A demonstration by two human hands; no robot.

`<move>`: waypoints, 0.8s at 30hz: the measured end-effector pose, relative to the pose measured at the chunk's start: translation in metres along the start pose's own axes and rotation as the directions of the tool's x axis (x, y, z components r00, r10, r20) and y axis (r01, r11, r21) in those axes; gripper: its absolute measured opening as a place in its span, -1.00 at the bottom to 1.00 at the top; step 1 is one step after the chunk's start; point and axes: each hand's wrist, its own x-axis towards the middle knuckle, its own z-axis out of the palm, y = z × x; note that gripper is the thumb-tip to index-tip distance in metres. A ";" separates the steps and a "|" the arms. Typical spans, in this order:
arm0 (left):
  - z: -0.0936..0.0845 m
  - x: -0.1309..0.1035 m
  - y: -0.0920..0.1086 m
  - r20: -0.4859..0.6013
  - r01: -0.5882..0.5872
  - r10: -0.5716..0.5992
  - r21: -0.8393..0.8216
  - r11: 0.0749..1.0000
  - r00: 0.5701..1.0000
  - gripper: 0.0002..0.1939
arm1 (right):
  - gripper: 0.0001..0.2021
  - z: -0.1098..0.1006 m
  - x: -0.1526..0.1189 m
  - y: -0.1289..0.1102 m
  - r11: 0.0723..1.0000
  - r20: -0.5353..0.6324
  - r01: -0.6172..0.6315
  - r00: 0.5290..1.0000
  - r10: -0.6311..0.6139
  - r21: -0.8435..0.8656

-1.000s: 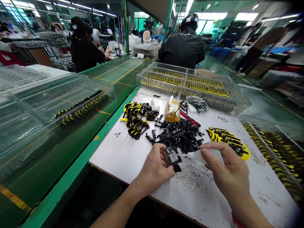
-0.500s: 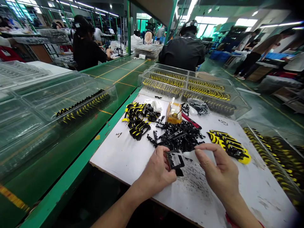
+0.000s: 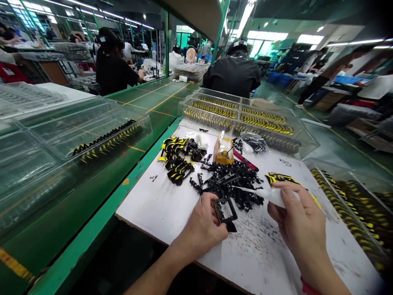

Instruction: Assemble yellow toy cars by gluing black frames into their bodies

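My left hand (image 3: 204,223) is closed around the edge of a small black plastic frame (image 3: 227,219), tilted up above the near part of the white board. A curved black piece hangs from its underside. My right hand (image 3: 302,225) grips a white squeeze bottle (image 3: 273,196) with a long thin nozzle pointing left. The nozzle is apart from the frame, its tip in front of a heap of small black plastic parts (image 3: 235,176). My fingers hide part of the bottle. Yellow-and-black pieces (image 3: 279,177) lie behind my right hand, partly covered by it.
More yellow-and-black parts (image 3: 178,174) lie on the left of the white board (image 3: 147,196). An amber block (image 3: 224,155), red tweezer-like tools and a plastic bag (image 3: 253,141) sit behind the heap. Clear trays (image 3: 267,141) of parts surround the board. A green conveyor (image 3: 101,184) runs left.
My right hand has drawn the bottle right, and its nozzle has come away from the frame. My left hand keeps hold of the frame in nearly the same place.
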 end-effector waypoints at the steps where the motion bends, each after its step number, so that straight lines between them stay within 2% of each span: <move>1: 0.000 0.000 0.000 -0.004 0.005 -0.005 -0.003 1.000 1.000 -0.46 | -0.78 0.000 0.003 -0.001 0.994 0.012 -0.044 0.999 0.043 0.096; 3: 0.002 0.000 0.000 -0.016 0.014 -0.014 -0.004 1.000 1.000 -0.46 | -0.76 -0.002 0.009 -0.003 0.965 0.040 -0.111 0.994 0.104 0.236; 5: 0.004 0.000 -0.001 -0.021 0.019 -0.019 0.005 1.000 1.000 -0.46 | -0.74 -0.004 0.015 -0.004 0.953 0.076 -0.148 0.988 0.132 0.266; 9: 0.009 0.002 -0.005 -0.050 0.033 -0.032 0.027 0.999 0.998 -0.47 | -0.66 -0.005 0.032 -0.009 0.969 0.153 -0.222 0.967 0.204 0.111; 11: 0.010 0.003 -0.004 -0.049 0.040 -0.039 0.024 0.999 0.998 -0.47 | -0.62 0.001 0.045 -0.014 0.978 0.196 -0.206 0.961 0.196 0.033; 13: 0.010 0.004 -0.002 -0.039 0.051 -0.051 0.016 0.999 0.998 -0.47 | -0.64 0.011 0.062 -0.017 0.989 0.217 -0.142 0.965 0.146 -0.031; 15: 0.009 0.005 0.002 -0.030 0.076 -0.075 0.010 0.997 0.997 -0.47 | -0.68 0.025 0.080 -0.016 0.989 0.218 -0.015 0.975 0.048 -0.148; 18: 0.009 0.005 0.006 -0.006 0.113 -0.113 0.013 0.994 0.994 -0.45 | -0.69 0.046 0.106 -0.008 0.919 0.214 0.187 0.970 -0.117 -0.346; 21: 0.008 0.005 0.007 0.002 0.121 -0.121 0.012 0.993 0.993 -0.43 | -0.72 0.062 0.123 0.001 0.868 0.181 0.261 0.963 -0.201 -0.422; 24: 0.008 0.005 0.007 0.005 0.122 -0.122 0.003 0.993 0.993 -0.44 | -0.79 0.068 0.127 0.002 0.822 0.158 0.318 0.948 -0.276 -0.473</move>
